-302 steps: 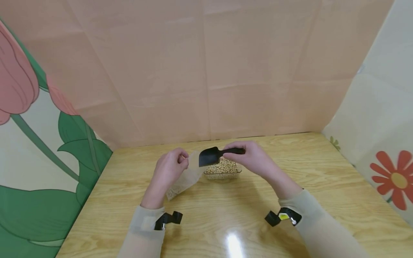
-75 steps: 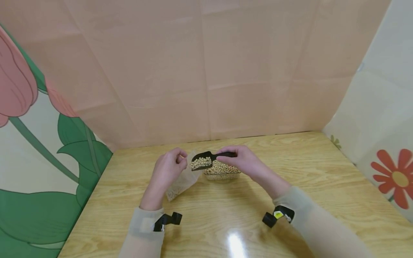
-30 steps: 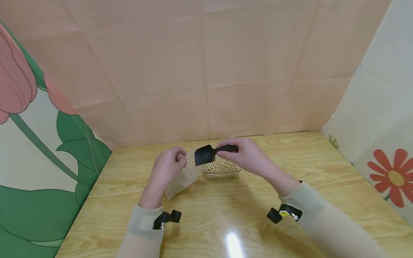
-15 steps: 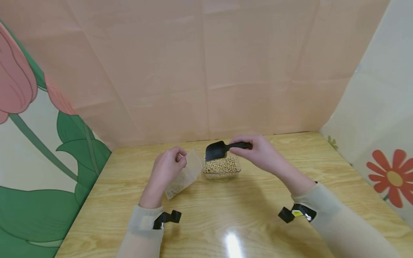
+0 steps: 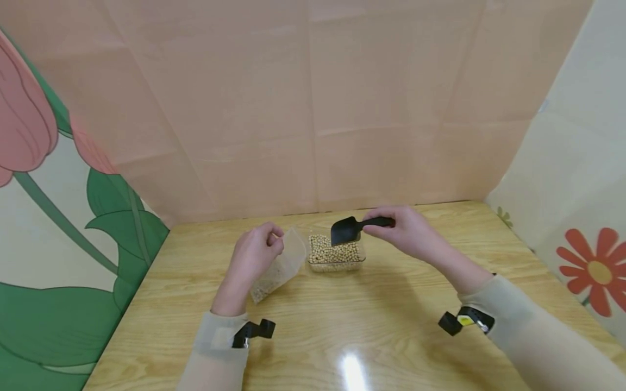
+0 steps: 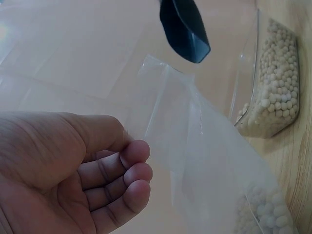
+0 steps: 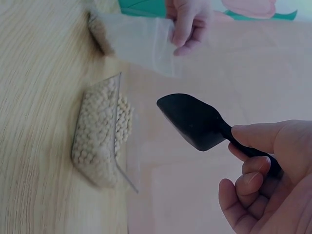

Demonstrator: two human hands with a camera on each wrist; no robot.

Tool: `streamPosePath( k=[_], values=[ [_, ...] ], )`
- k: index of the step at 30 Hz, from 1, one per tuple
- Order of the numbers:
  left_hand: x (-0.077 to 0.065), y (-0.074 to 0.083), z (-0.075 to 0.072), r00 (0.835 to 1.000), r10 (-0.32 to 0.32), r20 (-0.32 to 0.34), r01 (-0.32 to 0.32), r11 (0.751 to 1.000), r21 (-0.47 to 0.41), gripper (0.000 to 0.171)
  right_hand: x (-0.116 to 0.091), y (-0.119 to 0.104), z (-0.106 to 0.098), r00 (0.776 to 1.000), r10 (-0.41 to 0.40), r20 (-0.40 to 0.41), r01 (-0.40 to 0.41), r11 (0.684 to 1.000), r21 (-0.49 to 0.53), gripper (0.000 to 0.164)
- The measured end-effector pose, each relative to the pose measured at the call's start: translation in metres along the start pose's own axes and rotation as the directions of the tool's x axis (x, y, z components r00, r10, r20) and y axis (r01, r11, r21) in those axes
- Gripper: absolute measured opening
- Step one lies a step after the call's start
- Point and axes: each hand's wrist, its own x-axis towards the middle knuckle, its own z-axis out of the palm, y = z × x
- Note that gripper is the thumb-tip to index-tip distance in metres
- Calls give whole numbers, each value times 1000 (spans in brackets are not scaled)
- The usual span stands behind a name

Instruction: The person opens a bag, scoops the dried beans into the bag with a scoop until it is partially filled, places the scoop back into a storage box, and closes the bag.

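Note:
My left hand [image 5: 256, 252] pinches the upper edge of a clear plastic bag [image 5: 292, 252], fingers curled in. Pale round beans [image 6: 265, 212] that look like soybeans lie in the bag's bottom, which rests low on the table. In my right hand [image 5: 403, 231] is a small black scoop [image 5: 345, 231], gripped by its handle between thumb and fingers. The scoop hangs above a clear plastic box [image 5: 336, 267] full of the same beans, its blade pointing left toward the bag. The left wrist view shows the scoop [image 6: 184, 31] beyond the bag's mouth.
The box stands on a wood-grain table [image 5: 313, 336], just right of the bag. Behind the table rises a pink sheet [image 5: 313, 119]. Flower-printed sheets [image 5: 587, 206] line the sides. Each wrist wears a black strap with a small camera [image 5: 450, 323].
The scoop carried beans 2.5 seconds ago, then was tipped over at the bag's mouth. Since then my right hand has drawn it right, over the box. The left hand has held still.

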Motion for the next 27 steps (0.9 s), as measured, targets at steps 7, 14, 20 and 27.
streamPosePath(
  k=[7,14,20,27],
  values=[
    [0,0,0,1000,-2,2,2,1000,0,15,4,11,-3,1000,11,23,-10,999,-45,30],
    [0,-1,0,1000,7,-4,-7,1000,6,15,10,19,-4,999,0,38,4,993,-121,21],
    [0,-1,0,1000,6,-3,-6,1000,8,15,15,26,-5,999,-17,39,24,979,-204,18],
    [0,-1,0,1000,2,-3,-2,1000,8,15,20,28,-5,998,-24,54,38,961,-274,18]
  ],
)
